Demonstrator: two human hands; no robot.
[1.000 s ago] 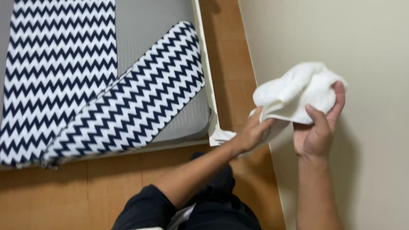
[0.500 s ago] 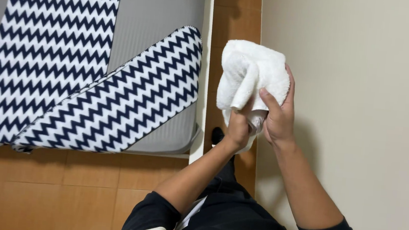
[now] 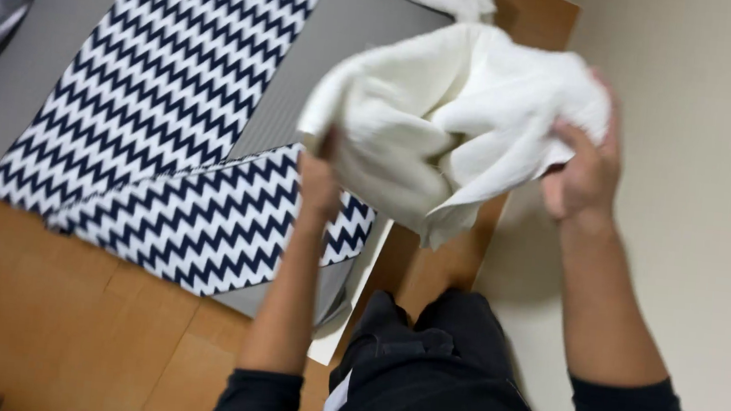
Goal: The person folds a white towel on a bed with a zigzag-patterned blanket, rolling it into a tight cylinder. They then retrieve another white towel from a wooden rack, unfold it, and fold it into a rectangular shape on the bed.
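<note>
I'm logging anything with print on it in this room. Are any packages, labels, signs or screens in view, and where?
None in view. Only plain textiles: a white cloth held between the left hand and right hand, and navy-and-white zigzag fabric lying flat on a grey mattress.

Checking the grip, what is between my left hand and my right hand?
The bunched white cloth spans from left hand to right hand, seen in the head view.

Both hands, left hand [image 3: 318, 183] and right hand [image 3: 581, 173], grip a white cloth [image 3: 445, 119].
</note>
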